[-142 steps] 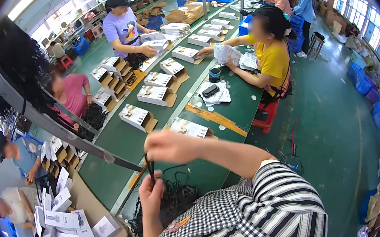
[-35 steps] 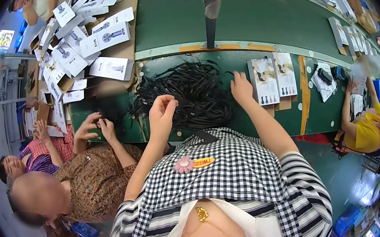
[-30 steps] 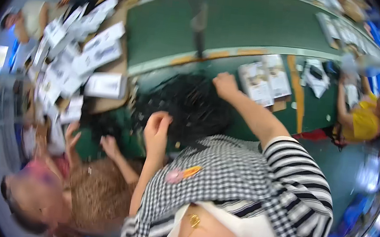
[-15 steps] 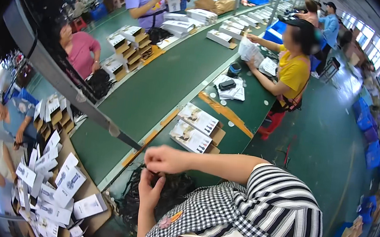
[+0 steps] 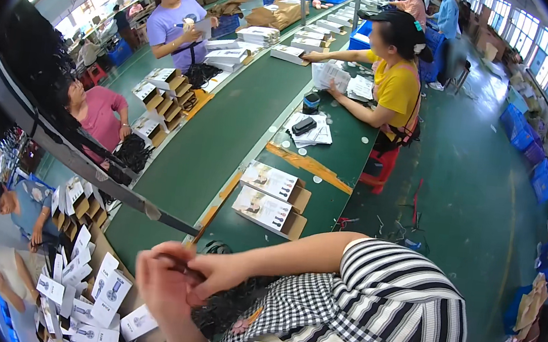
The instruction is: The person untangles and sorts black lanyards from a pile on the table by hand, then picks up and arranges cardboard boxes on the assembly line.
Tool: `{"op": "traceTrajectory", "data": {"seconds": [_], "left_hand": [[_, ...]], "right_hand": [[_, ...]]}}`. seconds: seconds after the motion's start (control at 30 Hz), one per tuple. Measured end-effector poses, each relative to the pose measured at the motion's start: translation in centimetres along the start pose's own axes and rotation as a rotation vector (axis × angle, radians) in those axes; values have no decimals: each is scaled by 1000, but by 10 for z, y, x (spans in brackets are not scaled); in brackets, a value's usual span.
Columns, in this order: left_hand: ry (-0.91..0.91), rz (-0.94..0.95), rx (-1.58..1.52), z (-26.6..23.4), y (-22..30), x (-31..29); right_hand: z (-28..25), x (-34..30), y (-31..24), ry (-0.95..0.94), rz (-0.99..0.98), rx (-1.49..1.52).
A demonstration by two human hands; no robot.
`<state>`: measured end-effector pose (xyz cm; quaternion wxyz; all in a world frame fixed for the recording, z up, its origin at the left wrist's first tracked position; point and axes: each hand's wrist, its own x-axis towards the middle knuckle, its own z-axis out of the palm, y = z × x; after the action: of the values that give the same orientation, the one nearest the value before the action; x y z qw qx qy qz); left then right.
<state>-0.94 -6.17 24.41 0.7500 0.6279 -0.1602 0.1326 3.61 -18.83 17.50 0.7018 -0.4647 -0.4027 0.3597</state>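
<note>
Both of my hands meet above the near end of the green bench. My left hand (image 5: 163,285) is raised with curled fingers, somewhat smeared by motion. My right hand (image 5: 217,275) presses against it from the right, its fingers closed. Between them shows a small dark strip, too blurred to name. Beneath and beside the hands lies a tangled heap of black cords (image 5: 225,316), partly hidden by my arms. Just beyond the hands, two white printed boxes (image 5: 262,208) with open brown flaps lie side by side on the bench.
A metal post (image 5: 143,204) slants across the left. A pile of white cartons (image 5: 95,316) stands at the lower left. The green conveyor belt (image 5: 190,142) runs away from me, with people on both sides. A person in yellow (image 5: 396,90) handles papers and a box.
My hands have moved left and closer together, with the left one raised. The view has shifted. The person in yellow has reached out to a white box on the belt.
</note>
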Motion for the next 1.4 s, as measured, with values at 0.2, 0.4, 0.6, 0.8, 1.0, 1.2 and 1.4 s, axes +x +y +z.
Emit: {"op": "traceTrajectory", "data": {"seconds": [0.2, 0.4, 0.6, 0.8, 1.0, 1.2, 1.4], "left_hand": [[665, 68, -161, -83, 7, -23], [35, -284, 108, -20, -57, -65], [350, -540, 236, -56, -54, -103], [1131, -173, -680, -112, -35, -123], [1052, -377, 526, -142, -63, -184], [1057, -645, 134, -154, -81, -249], [1232, -368, -395, -157, -59, -241]], "right_hand": [[-25, -52, -15, 67, 203, -186], [-6, -21, -33, -37, -28, -713], [-5, 19, -4, -125, -23, -600], [13, 33, 69, -204, 247, -651], [74, 86, 114, -606, 239, -722], [98, 189, 169, -558, 247, -710], [142, 294, 326, -149, 231, -1355]]}}
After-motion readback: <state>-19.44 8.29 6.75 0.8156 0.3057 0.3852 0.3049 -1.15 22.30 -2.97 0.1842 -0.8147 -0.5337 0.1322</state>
